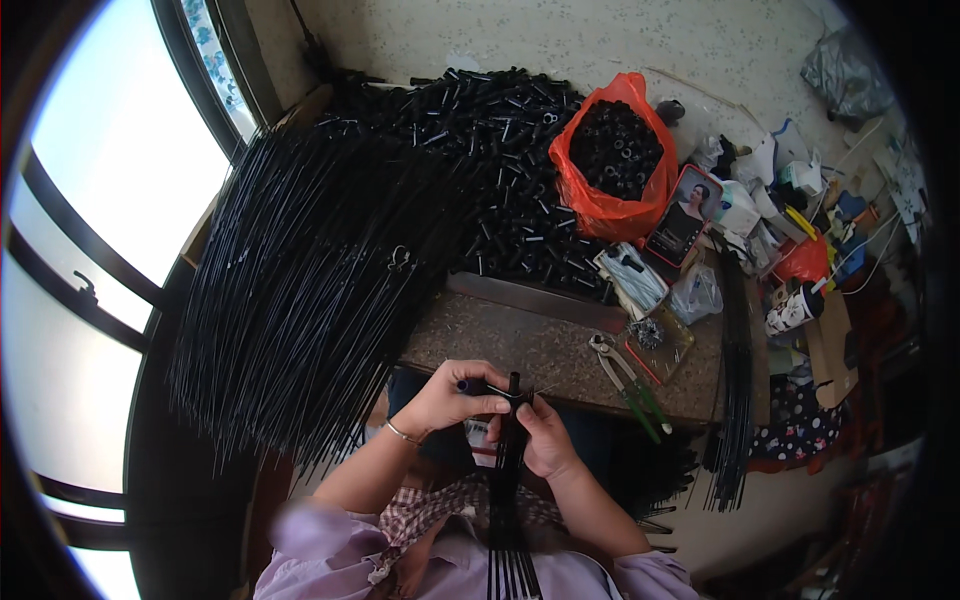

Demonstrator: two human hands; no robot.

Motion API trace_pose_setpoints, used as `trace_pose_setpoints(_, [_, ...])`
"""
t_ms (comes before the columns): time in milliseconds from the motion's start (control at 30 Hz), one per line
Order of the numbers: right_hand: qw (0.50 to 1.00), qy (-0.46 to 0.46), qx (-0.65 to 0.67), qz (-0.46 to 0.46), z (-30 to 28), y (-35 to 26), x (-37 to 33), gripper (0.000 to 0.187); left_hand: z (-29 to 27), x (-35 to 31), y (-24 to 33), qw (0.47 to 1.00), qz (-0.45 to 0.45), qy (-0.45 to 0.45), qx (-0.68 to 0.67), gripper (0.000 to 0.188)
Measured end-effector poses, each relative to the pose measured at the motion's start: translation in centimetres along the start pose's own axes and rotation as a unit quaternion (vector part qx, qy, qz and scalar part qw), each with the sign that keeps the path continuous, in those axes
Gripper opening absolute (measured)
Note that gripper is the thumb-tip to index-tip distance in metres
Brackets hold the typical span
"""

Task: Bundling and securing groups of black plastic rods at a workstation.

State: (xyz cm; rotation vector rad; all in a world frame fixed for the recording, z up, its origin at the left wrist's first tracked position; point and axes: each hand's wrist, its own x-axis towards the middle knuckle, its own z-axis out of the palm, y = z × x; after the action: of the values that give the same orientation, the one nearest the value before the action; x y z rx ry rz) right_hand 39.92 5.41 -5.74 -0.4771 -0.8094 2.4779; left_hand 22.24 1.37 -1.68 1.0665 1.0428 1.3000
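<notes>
Close to the table's front edge, my left hand [455,400] is closed around a short black tubular fitting [514,384], whose narrow end sticks up between my hands. My right hand [545,438] pinches the top of a bundle of thin black rods [507,500] against that fitting. Down across my lap hang the rods, spreading apart at their lower ends. My fingers hide where the rods and the fitting meet. A thin bracelet [403,433] circles my left wrist.
Many long black rods [300,270] cover the table's left side. Behind lie heaped black fittings [450,125] and a red plastic bag [572,195] of black pieces. Rightward are green-handled pincers [630,385], a metal bar [540,305], a phone [680,225] and more hanging rods [735,400].
</notes>
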Motion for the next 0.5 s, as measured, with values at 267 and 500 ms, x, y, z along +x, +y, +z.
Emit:
trace_pose_setpoints(267, [0.983,-0.122,0.076,0.114,-0.6,0.2,0.1,0.032,-1.8,1.2,-0.7,0.963,0.067,-0.246,-0.088,0.02])
trace_pose_setpoints(500, [0.996,0.032,-0.011,-0.085,1.1,0.7,-0.3,0.017,1.0,3.0,3.5,0.996,0.084,-0.02,0.001,0.056])
